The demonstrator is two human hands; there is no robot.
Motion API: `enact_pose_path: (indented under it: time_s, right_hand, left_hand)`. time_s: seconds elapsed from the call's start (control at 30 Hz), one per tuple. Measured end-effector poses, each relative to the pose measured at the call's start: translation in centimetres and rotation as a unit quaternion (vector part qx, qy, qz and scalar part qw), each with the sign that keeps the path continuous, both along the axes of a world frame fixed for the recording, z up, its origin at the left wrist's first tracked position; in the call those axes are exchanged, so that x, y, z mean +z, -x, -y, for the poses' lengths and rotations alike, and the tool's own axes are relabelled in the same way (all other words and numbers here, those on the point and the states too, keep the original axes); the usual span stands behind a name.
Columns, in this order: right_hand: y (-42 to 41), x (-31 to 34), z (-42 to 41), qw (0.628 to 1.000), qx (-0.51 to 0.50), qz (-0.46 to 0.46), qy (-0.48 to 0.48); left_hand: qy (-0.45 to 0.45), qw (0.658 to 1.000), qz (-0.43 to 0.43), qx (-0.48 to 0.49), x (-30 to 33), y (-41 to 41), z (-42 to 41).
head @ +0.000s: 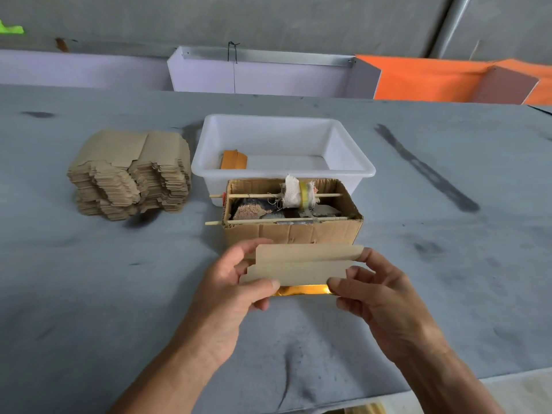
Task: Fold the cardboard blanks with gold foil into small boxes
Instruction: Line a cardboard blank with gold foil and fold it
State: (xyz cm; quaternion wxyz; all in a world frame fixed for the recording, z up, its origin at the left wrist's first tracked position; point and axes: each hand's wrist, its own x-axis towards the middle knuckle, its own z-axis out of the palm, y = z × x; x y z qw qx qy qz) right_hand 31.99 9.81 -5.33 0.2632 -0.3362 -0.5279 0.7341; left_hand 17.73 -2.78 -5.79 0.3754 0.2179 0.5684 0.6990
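A flat brown cardboard blank [301,265] is held above the table between both hands, its plain side toward me and a strip of gold foil [301,290] showing under its lower edge. My left hand [239,282] pinches the blank's left end, thumb on the near face. My right hand [370,289] pinches the right end the same way. A tall stack of unfolded blanks [131,171] lies on the table at the left. One folded gold box [234,159] sits in the white plastic tub [352,174].
An open corrugated carton [292,231] with two wooden sticks across it and a cloth-wrapped roller [295,192] stands just behind the hands. Grey cloth covers the table [89,279]. Lilac and orange bins [418,79] line the far edge.
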Motion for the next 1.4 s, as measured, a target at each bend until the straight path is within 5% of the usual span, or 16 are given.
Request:
enact_pose_path:
  time_s: [0.33, 0.77, 0.93, 1.4]
  right_hand:
    - [-0.2, 0.3, -0.2, 0.994, 0.055, -0.091, -0.013]
    - [-0.5, 0.1, -0.2, 0.996, 0.041, -0.061, -0.042]
    - [-0.4, 0.0, 0.1, 0.996, 0.038, -0.054, -0.057]
    - [-0.2, 0.5, 0.4, 0.999, 0.018, -0.001, -0.048]
  left_hand:
    - [-0.026, 0.992, 0.047, -0.113, 0.9, 1.2, 0.6]
    - [-0.017, 0.985, 0.014, -0.17, 1.8, 1.7, 1.2]
    - [0.03, 0.989, -0.132, -0.06, 1.6, 1.4, 0.8]
    - [0.035, 0.962, -0.271, -0.016, 0.6, 1.2, 0.5]
